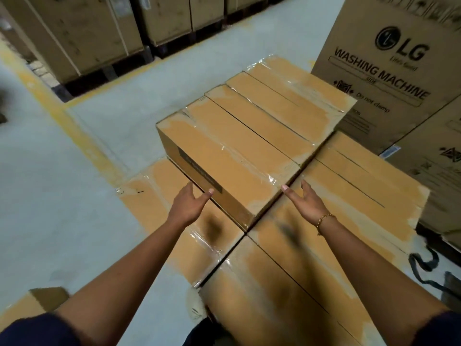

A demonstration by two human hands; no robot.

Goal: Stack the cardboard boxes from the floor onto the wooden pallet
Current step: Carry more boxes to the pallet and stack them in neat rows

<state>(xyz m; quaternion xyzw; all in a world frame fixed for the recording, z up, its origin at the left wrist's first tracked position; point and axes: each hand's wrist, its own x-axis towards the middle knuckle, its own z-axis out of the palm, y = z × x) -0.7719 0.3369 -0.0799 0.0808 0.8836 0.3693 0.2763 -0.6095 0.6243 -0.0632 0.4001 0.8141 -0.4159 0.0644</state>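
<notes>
Both hands out over the stacked cartons, palms turned toward each other. Left hand (190, 204) open, fingers (207, 194) spread and released, tips just at the near long side of the top-layer box (224, 156), beside its dark label (199, 171); contact hard to tell. Right hand (305, 202) likewise open, fingers (287, 189) loose and grasping nothing, close by the near right corner of the same box. Gold bracelet (324, 219) at the right wrist. Ahead of the fingers, three more top-layer boxes (282, 106) side by side, long and narrow, edges taped with clear film. Beneath and around the fingers, the lower layer of boxes (274, 270), a dark smudge on the one under the left hand and another near the right. Beyond the right fingers, a tall washing machine carton (389, 63). Left of the left fingers, grey floor (62, 196) with a yellow painted line (64, 116). Far ahead, a row of large cartons (82, 33) on dark bases. Behind the left arm, near the bottom edge, a corner of another box (32, 303) on the floor. Pallet hidden under the stack.
</notes>
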